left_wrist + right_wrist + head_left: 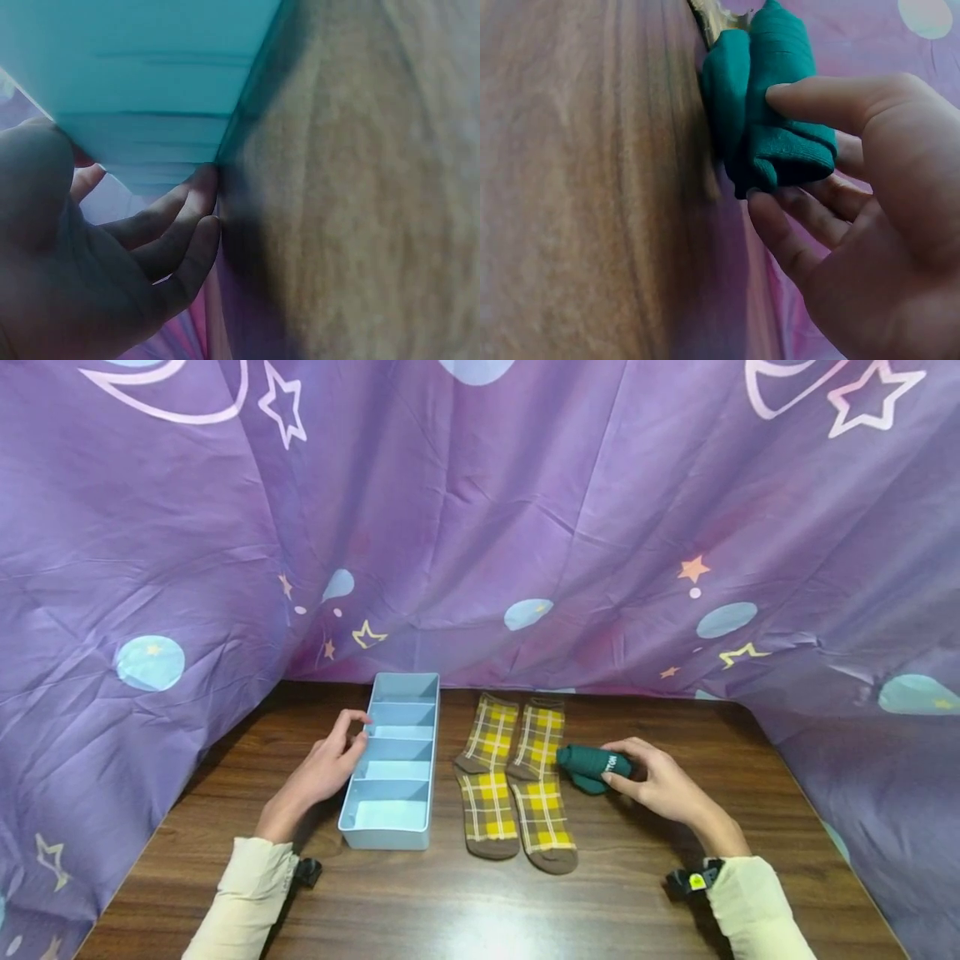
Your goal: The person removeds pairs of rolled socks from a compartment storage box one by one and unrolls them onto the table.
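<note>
A long light-blue storage box (385, 838) with dividers lies at the left, its compartments bare. My left hand (326, 767) holds its left wall, thumb and index finger at the rim; in the left wrist view the other fingers (196, 196) lie against the outer side. On the right, my right hand (663, 781) grips a rolled bundle of dark green socks (588, 763) with white lettering. The right wrist view shows the thumb on top of the rolled socks (780, 67) and fingers beneath. A pair of yellow-brown plaid socks (542, 781) lies flat between the hands.
The brown wooden table (630, 893) carries everything. Purple curtain cloth (570, 527) with stars and moons hangs behind it and along both sides. A black strap (693, 878) sits on the right wrist, another strap (306, 872) on the left.
</note>
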### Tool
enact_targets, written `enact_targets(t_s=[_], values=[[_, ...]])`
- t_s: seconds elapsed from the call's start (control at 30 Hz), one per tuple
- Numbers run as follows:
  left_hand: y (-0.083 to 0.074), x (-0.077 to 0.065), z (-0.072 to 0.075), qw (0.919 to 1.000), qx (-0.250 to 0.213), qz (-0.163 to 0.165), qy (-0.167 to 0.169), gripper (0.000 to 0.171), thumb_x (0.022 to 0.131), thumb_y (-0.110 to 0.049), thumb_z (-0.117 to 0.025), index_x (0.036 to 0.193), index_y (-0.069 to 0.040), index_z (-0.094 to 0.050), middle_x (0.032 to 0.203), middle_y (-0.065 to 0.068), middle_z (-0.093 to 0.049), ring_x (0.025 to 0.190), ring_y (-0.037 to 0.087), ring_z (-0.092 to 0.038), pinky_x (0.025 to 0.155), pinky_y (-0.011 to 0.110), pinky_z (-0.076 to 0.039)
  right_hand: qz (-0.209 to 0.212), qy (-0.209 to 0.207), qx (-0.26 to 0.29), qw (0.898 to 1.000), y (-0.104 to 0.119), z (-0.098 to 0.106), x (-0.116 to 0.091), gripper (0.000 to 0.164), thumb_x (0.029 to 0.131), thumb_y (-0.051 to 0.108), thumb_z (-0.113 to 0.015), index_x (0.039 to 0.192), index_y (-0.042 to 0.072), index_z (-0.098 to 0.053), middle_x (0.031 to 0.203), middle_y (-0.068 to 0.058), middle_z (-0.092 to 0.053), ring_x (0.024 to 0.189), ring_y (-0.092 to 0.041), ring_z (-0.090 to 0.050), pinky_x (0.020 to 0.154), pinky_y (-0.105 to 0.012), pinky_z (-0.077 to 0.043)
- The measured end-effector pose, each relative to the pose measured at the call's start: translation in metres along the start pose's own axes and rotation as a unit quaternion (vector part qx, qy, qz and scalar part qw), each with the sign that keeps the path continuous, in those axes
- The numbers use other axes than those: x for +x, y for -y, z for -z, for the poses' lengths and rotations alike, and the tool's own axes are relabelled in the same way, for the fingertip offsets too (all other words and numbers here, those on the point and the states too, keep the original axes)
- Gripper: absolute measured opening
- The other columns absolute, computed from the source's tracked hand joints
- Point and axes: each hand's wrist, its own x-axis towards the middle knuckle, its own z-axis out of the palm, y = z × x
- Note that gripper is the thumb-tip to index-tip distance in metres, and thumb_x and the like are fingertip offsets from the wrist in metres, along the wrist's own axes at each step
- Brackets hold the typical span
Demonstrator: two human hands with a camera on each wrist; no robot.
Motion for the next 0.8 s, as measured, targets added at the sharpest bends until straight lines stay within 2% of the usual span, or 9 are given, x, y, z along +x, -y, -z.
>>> enact_targets(t_s=[0.1,0.2,0.33,0.4,0.5,0.63,0.7,0.8], values=[[-0.003,0.0,0.002,0.9999,-0.001,-0.009,-0.009,0.028,0.115,-0.028,-0.049,0.141,-0.02,-0.043,0.118,0.016,-0.078,0.111,0.03,-0.074,0.097,0.053,-0.057,0.0,-0.002,0.0,1.0,0.0,0.0,0.001,0.041,0.094,0.011,-0.084,0.133,0.009,-0.071,0.12,-0.01,-0.074,0.097,-0.008,-0.068,0.083,-0.022,-0.057],[-0.011,0.0,0.004,0.9978,0.022,-0.037,-0.05,0.03,0.11,-0.019,-0.058,0.137,-0.012,-0.046,0.123,0.019,-0.077,0.111,0.033,-0.075,0.097,0.054,-0.058,-0.006,0.006,0.017,1.0,0.0,0.0,0.001,0.042,0.095,0.01,-0.083,0.135,0.009,-0.07,0.119,-0.013,-0.075,0.092,-0.007,-0.071,0.078,-0.024,-0.059],[-0.036,-0.002,0.006,0.9852,0.081,-0.098,-0.115,0.026,0.101,-0.01,-0.067,0.125,-0.004,-0.059,0.109,0.018,-0.073,0.1,0.034,-0.07,0.088,0.052,-0.056,-0.009,0.016,0.027,0.999,0.0,0.002,0.001,0.046,0.098,0.012,-0.081,0.141,0.011,-0.066,0.129,-0.011,-0.074,0.099,-0.009,-0.072,0.082,-0.025,-0.06],[-0.055,-0.003,0.004,0.9781,0.095,-0.131,-0.131,0.021,0.099,-0.01,-0.069,0.119,-0.005,-0.066,0.105,0.016,-0.072,0.099,0.034,-0.07,0.086,0.051,-0.056,-0.003,0.018,0.026,0.999,0.0,0.003,0.001,0.047,0.099,0.013,-0.08,0.144,0.012,-0.065,0.134,-0.009,-0.073,0.103,-0.01,-0.072,0.084,-0.025,-0.06],[-0.084,-0.006,-0.002,0.973,0.09,-0.172,-0.125,0.018,0.098,-0.011,-0.07,0.115,-0.008,-0.07,0.109,0.013,-0.076,0.102,0.032,-0.073,0.084,0.05,-0.06,0.004,0.015,0.024,1.0,0.0,0.003,0.001,0.045,0.1,0.013,-0.078,0.143,0.016,-0.066,0.133,-0.008,-0.073,0.101,-0.011,-0.071,0.082,-0.024,-0.059],[-0.119,-0.013,-0.016,0.9708,0.093,-0.199,-0.097,0.017,0.1,-0.016,-0.069,0.117,-0.014,-0.072,0.115,0.006,-0.077,0.107,0.027,-0.075,0.085,0.047,-0.062,0.004,0.009,0.016,1.0,0.0,0.001,0.001,0.042,0.1,0.012,-0.078,0.14,0.021,-0.068,0.13,-0.008,-0.074,0.099,-0.01,-0.071,0.081,-0.023,-0.058],[-0.132,-0.016,-0.025,0.969,0.093,-0.212,-0.085,0.015,0.1,-0.016,-0.069,0.115,-0.016,-0.073,0.114,0.002,-0.077,0.103,0.023,-0.075,0.083,0.042,-0.062,0.001,0.01,0.014,1.0,0.001,0.0,0.001,0.042,0.1,0.012,-0.078,0.14,0.021,-0.068,0.131,-0.008,-0.074,0.102,-0.012,-0.07,0.084,-0.023,-0.058],[-0.149,-0.018,-0.041,0.9623,0.088,-0.247,-0.072,0.011,0.1,-0.014,-0.07,0.109,-0.016,-0.075,0.107,-0.002,-0.077,0.095,0.016,-0.075,0.08,0.034,-0.063,0.001,0.011,0.009,1.0,0.002,-0.003,0.002,0.041,0.101,0.012,-0.077,0.14,0.021,-0.069,0.132,-0.008,-0.074,0.107,-0.015,-0.069,0.088,-0.024,-0.058]])
